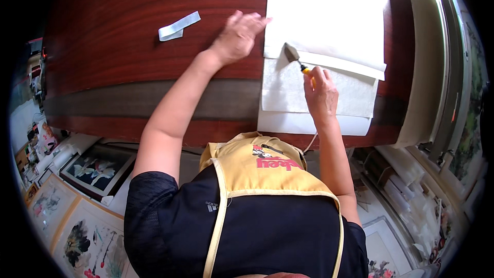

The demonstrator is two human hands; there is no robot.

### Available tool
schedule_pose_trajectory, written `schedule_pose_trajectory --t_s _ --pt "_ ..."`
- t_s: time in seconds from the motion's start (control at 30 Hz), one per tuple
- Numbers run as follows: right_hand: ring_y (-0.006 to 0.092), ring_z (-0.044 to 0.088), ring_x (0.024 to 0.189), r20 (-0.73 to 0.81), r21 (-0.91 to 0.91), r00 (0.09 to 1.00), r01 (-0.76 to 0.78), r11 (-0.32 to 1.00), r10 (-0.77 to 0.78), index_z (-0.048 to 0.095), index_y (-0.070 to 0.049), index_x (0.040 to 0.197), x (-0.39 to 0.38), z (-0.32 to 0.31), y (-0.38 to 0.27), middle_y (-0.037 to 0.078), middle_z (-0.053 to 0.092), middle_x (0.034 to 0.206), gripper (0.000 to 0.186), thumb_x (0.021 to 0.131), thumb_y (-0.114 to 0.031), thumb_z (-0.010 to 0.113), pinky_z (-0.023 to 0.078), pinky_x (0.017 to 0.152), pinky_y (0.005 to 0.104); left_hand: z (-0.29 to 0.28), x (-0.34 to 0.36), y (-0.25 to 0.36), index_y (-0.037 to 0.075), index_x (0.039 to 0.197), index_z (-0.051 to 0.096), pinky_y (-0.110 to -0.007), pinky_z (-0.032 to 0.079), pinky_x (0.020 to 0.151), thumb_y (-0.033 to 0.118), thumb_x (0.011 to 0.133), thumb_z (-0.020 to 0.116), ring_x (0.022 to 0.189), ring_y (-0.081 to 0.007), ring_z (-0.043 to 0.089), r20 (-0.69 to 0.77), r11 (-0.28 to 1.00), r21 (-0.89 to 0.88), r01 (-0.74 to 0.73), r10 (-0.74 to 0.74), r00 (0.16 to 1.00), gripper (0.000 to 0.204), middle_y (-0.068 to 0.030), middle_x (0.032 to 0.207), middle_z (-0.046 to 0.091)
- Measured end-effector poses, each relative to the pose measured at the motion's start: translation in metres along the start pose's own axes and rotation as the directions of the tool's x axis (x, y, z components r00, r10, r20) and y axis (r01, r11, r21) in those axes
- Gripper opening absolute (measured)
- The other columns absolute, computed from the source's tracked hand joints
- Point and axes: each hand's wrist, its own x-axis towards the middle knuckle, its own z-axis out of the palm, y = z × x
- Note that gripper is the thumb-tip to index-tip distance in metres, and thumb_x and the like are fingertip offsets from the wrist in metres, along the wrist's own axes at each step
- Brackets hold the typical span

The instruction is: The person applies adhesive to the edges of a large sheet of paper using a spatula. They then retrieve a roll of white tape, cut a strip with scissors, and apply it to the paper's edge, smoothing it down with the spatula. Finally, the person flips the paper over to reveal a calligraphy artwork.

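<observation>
Partly hidden by the right hand gripping it, the tool is over paper cropped at the top; the blurred left hand, fingers extended, meets the paper's left edge, contact unclear.

On the glossy dark-red wooden table, the broad white paper sheet runs past the picture's upper edge. The bare left hand's fingers blur; whether they touch the sheet is unclear. The bare right hand covers most of the yellow handle of the small trowel-shaped metal tool. Left of the table, small cluttered objects are too tiny to identify.
</observation>
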Motion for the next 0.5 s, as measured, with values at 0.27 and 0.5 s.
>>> schedule_pose_trajectory --t_s 0.27,0.5 --pt "0.0324 0.067 0.071 0.169 0.039 0.977 0.124 0.992 -0.129 0.061 -0.013 0.095 0.023 -0.008 -0.021 0.007 0.062 0.089 0.010 0.092 -0.021 0.067 0.054 0.058 0.0441 0.025 0.021 0.002 0.006 0.137 0.052 -0.041 0.048 0.104 -0.007 0.083 0.047 0.116 -0.0321 0.063 0.038 0.885 -0.458 0.086 -0.077 0.996 0.056 -0.0079 0.117 0.073" --pt "0.0281 0.068 0.078 0.202 0.007 0.979 0.023 1.000 -0.024 0.063 -0.012 0.094 0.024 -0.032 0.002 0.006 0.065 0.089 0.011 0.092 -0.020 0.070 0.054 0.065 0.0410 0.025 0.017 0.004 0.004 0.132 0.055 -0.041 0.041 0.113 -0.007 0.084 0.045 0.116 -0.0317 0.063 0.027 0.917 -0.394 0.055 -0.049 0.998 0.050 -0.0072 0.120 0.072"
